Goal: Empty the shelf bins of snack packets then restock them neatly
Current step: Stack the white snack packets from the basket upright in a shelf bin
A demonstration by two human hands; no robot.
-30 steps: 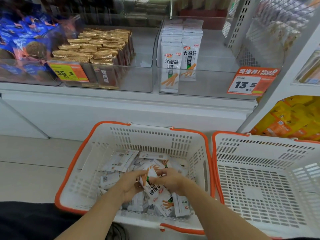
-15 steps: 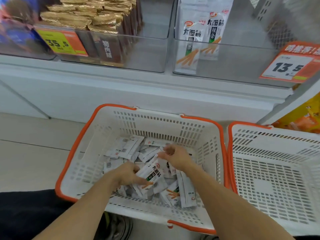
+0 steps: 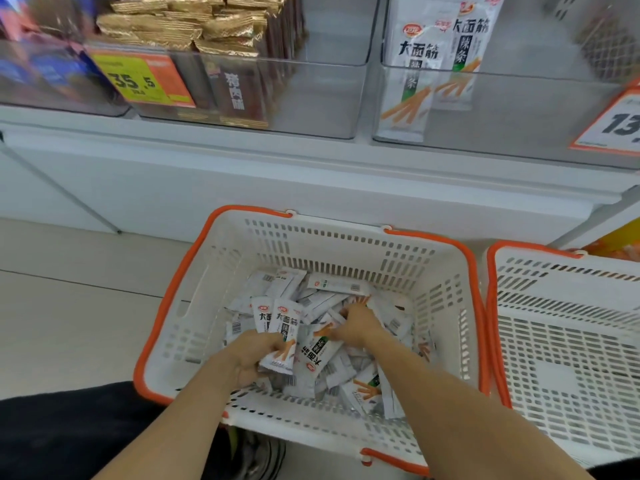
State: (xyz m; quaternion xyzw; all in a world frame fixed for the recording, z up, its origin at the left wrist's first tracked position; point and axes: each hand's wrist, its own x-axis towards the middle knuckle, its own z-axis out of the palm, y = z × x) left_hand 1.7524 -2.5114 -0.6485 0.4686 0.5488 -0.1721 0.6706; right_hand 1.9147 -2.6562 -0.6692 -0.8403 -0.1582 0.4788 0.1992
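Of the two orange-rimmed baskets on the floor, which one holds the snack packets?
The left basket, the one both hands reach into: white packets are piled loose in its bottom. The right basket shows only its bare slotted floor.

Both hands (image 3: 249,355) among white snack packets (image 3: 346,368) in orange-rimmed basket (image 3: 173,306)

2 baskets (image 3: 446,306) on floor (image 3: 69,306).
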